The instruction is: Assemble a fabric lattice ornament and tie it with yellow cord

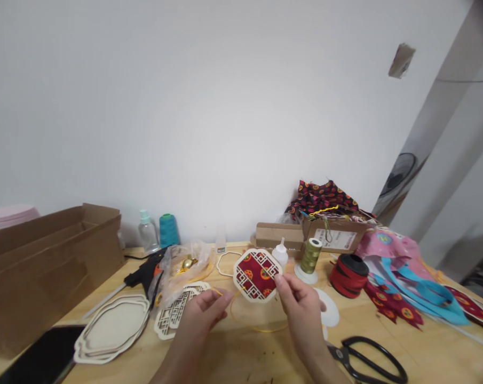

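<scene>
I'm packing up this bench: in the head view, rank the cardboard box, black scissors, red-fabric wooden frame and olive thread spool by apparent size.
1. cardboard box
2. black scissors, enlarged by nearness to the camera
3. red-fabric wooden frame, possibly their equal
4. olive thread spool

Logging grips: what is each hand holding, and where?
Right hand pinches the lattice panel by its lower right edge; left hand pinches the yellow cord near one end.

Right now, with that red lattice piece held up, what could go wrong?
The lattice piece is pinched at its edge by the right hand, so it might slip or crack. The loose yellow cord from the left hand could tangle. The scissors lie near the right forearm and could be knocked.
</scene>
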`<state>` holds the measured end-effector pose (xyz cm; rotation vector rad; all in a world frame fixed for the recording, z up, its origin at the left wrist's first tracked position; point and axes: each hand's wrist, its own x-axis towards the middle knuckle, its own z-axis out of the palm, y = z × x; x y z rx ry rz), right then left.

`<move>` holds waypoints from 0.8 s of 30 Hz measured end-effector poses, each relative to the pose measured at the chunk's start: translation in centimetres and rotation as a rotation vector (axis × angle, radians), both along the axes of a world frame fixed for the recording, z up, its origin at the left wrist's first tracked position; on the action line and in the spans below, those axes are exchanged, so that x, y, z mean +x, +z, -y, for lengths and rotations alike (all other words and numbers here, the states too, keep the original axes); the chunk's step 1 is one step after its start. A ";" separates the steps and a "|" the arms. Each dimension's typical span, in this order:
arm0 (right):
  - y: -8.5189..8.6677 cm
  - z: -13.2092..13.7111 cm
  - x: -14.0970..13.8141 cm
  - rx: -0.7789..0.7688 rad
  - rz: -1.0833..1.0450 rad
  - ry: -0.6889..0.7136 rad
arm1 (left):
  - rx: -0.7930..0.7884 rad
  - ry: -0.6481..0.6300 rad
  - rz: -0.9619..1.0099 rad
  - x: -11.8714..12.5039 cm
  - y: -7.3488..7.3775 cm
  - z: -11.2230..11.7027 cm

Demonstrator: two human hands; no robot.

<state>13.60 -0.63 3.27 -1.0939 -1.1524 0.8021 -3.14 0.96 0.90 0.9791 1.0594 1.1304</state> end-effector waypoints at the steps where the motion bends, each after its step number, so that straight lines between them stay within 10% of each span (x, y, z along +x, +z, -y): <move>1: 0.1 -0.1 0.1 -0.022 -0.071 0.016 | 0.005 -0.014 -0.014 0.1 0.0 0.0; 11: 0.5 -0.2 0.9 0.047 -0.055 0.026 | 0.035 -0.044 -0.147 0.2 0.1 -0.4; 19: 0.6 -0.5 1.7 0.147 0.302 0.003 | 0.214 0.200 -0.008 -1.1 0.1 -0.6; 24: 2.2 -0.5 0.6 0.219 0.465 0.054 | 0.321 -0.033 0.168 -0.2 0.6 -0.4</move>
